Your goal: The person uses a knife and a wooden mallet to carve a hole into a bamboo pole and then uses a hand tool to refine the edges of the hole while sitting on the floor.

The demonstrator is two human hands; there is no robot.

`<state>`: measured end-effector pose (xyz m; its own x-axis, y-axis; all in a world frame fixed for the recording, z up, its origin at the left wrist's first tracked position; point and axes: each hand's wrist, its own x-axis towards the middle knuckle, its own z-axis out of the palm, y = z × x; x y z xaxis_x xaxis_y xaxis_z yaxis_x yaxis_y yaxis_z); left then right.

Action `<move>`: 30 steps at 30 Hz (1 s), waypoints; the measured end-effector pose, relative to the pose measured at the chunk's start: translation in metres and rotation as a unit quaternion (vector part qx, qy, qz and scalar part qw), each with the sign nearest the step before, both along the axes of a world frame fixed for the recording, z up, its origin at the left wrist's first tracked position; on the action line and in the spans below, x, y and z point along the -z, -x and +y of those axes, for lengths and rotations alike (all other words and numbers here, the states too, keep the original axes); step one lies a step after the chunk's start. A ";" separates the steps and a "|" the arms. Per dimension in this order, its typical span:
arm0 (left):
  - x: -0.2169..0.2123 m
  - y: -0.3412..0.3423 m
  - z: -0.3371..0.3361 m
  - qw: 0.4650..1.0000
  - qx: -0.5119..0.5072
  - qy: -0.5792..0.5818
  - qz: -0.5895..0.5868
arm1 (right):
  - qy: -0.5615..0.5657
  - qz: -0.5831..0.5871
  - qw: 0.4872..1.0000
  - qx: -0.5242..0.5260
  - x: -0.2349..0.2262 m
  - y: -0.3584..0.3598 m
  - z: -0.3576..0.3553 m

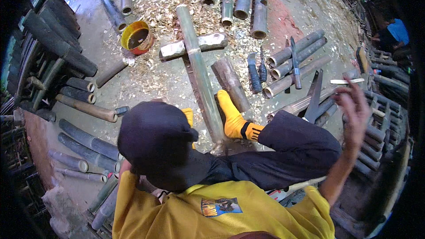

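From the head view, the right hand [354,106] is raised at the right with fingers spread loosely and nothing in its grasp, hovering near the machete [315,96] that lies among cut bamboo pieces. The left hand is hidden behind the dark cap [155,137], so its grip cannot be told. A long green bamboo pole [199,66] runs from near the yellow sock [233,119] away across a wooden block [212,42], apparently resting on it, with a yellow bucket [137,37] far left

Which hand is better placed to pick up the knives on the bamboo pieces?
Probably the right: the right hand is raised near the knives, while the left hand is hidden below the black cap.
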<state>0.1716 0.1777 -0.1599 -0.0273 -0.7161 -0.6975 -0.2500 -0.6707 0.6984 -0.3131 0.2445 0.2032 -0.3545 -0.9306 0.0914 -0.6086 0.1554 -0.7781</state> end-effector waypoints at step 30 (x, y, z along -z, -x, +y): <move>0.039 0.080 -0.227 0.809 0.266 0.404 -0.335 | -0.225 -0.096 0.953 -0.181 0.380 -0.197 -0.137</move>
